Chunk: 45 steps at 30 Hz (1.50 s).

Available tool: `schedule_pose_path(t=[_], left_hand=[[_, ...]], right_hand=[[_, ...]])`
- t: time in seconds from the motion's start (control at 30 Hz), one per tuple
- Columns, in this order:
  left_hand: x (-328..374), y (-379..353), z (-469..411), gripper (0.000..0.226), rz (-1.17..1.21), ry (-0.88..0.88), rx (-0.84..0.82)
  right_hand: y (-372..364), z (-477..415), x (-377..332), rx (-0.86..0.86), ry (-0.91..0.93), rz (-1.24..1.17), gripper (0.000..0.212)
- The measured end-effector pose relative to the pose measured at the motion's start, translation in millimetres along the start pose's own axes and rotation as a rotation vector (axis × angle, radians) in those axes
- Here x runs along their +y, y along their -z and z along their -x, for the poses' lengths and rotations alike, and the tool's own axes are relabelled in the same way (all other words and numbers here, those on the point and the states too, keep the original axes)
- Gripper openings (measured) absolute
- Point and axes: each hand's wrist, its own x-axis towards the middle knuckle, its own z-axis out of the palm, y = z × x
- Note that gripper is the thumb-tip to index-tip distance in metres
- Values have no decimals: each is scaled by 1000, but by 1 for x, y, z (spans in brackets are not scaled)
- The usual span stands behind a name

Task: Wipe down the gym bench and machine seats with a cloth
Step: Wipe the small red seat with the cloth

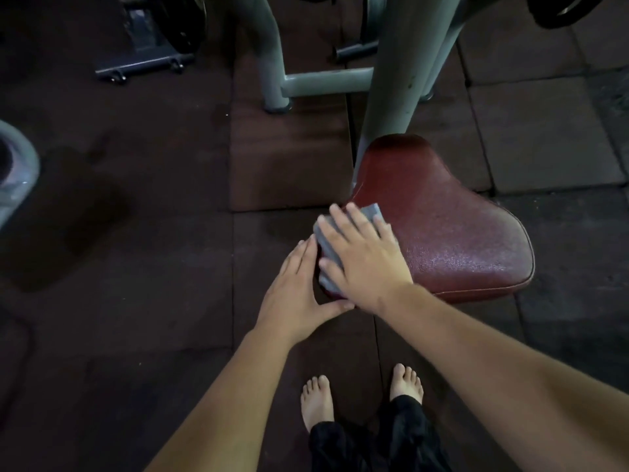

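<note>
A dark red padded machine seat (442, 226) stands right of centre, mounted on a pale grey post. A folded grey cloth (328, 248) lies on the seat's left edge. My right hand (360, 257) presses flat on the cloth with fingers spread, covering most of it. My left hand (299, 291) grips the seat's left rim beside the cloth, thumb under the front corner and fingers along the side.
Pale grey machine frame tubes (326, 81) rise behind the seat. A dark weight stand (146, 59) sits at the back left, and a grey curved part (17, 165) at the far left. Dark rubber floor mats (136, 233) lie all around. My bare feet (360, 396) stand below the seat.
</note>
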Motion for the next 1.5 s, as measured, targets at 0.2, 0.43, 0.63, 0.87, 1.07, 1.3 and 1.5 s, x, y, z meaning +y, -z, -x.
schedule_pose_path(t=[0.2, 0.43, 0.63, 0.87, 1.07, 1.3, 1.5], left_hand=[[0, -3, -2, 130, 7, 20, 12], [-3, -4, 0, 128, -7, 0, 21], [6, 6, 5, 118, -46, 61, 5], [36, 71, 50, 91, -116, 199, -17], [76, 135, 127, 78, -116, 311, 109], [59, 202, 210, 67, -99, 446, 275], [-17, 257, 271, 65, -65, 576, 369]], right_hand=[[4, -21, -1, -20, -21, -18, 71], [0, -7, 3, 17, 35, -79, 76], [-3, 12, -6, 63, -12, -142, 60], [76, 14, -12, -175, 33, -129, 52], [186, 44, -64, -210, 207, -232, 23], [253, 45, -152, -200, 389, -177, 51], [272, 16, -270, -184, 583, -164, 51]])
